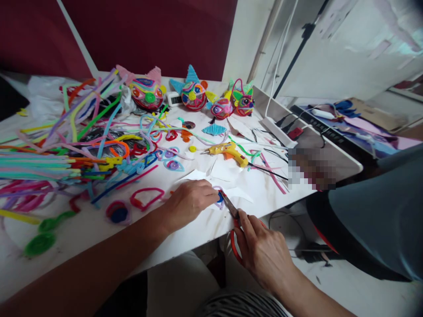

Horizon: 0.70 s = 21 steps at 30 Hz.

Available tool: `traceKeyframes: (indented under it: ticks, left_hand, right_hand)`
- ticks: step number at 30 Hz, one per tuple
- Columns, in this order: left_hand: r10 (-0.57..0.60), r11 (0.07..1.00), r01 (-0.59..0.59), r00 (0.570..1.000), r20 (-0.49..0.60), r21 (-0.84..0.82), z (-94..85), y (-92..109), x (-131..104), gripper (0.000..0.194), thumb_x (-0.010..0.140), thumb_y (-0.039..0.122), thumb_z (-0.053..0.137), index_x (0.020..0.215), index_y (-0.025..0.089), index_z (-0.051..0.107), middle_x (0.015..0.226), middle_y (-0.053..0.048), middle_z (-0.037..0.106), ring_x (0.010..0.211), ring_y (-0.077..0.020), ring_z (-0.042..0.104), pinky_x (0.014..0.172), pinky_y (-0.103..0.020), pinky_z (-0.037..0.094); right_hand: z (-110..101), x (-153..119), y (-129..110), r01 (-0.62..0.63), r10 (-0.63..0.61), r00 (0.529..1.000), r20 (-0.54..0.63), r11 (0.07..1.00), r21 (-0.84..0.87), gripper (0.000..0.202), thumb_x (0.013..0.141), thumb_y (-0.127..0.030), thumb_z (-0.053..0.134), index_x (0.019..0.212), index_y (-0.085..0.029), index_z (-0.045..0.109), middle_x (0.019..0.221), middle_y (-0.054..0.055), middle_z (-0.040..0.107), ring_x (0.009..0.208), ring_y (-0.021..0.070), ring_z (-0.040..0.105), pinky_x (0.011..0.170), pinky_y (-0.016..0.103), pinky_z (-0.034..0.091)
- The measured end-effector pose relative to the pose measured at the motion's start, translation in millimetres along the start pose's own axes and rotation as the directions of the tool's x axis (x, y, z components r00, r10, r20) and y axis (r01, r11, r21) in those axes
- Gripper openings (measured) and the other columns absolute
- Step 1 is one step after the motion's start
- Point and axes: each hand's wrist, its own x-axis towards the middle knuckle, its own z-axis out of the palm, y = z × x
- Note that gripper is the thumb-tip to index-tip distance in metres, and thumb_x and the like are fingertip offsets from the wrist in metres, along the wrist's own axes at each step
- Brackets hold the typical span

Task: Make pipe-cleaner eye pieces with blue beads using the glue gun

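My left hand [189, 201] pinches a small blue and lilac pipe-cleaner piece [220, 197] at the table's front edge; its fingertips are partly hidden. Red-handled scissors [231, 207] are gripped in my right hand [266, 248], with the blade tips touching or very close to that piece. Just beyond my left hand lie white paper pieces [223, 171]. A similar coiled piece with a dark blue centre [119, 214] rests left of my forearm, near a red pipe-cleaner loop [147, 198].
A yellow hot glue gun [228, 151] lies behind the paper, its cord running right. Loose pipe cleaners [36, 165] heap up on the left. Several decorated fish-like balls [193, 94] stand at the back. A white tray [343, 160] holds cables. Someone's dark-clothed body part [373, 211] is close on the right.
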Motion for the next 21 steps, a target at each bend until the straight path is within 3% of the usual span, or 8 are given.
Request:
traceKeyframes:
  ticks: [9, 14, 21]
  left_hand:
    - [0.003, 1.0, -0.003, 1.0, 0.002, -0.009, 1.1, -0.9, -0.7, 0.024, 0.099, 0.018, 0.045, 0.097, 0.014, 0.068, 0.091, -0.006, 0.07, 0.092, -0.017, 0.062, 0.08, -0.027, 0.052]
    - [0.007, 1.0, -0.007, 1.0, -0.005, -0.011, 2.4, -1.1, -0.7, 0.023, 0.098, 0.018, 0.046, 0.096, 0.013, 0.068, 0.091, -0.006, 0.07, 0.092, -0.0179, 0.062, 0.079, -0.028, 0.053]
    - [-0.002, 1.0, 0.002, 1.0, -0.02, -0.003, 0.9, 0.1, -0.6, 0.021, 0.097, 0.017, 0.047, 0.094, 0.017, 0.068, 0.088, -0.005, 0.07, 0.088, -0.0163, 0.063, 0.076, -0.027, 0.052]
  right_hand:
    - [-5.5, 4.0, -2.3, 0.014, -0.013, 1.0, 0.007, 0.999, -0.034, 0.028, 0.098, -0.021, 0.035, 0.12, -0.01, 0.048, 0.084, 0.006, 0.065, 0.056, 0.0146, 0.059, 0.042, 0.028, 0.028]
    - [-0.7, 1.8, 1.7, 0.06, -0.059, 0.998, 0.024, 0.996, -0.067, 0.034, 0.097, -0.019, 0.037, 0.127, -0.005, 0.042, 0.086, 0.008, 0.064, 0.055, 0.0145, 0.06, 0.043, 0.027, 0.034]
    - [-2.4, 0.8, 5.6, 0.206, -0.199, 0.978, 0.06, 0.967, -0.151, 0.049, 0.08, -0.005, 0.04, 0.128, 0.006, 0.036, 0.083, 0.014, 0.064, 0.056, 0.0206, 0.06, 0.039, 0.029, 0.038]
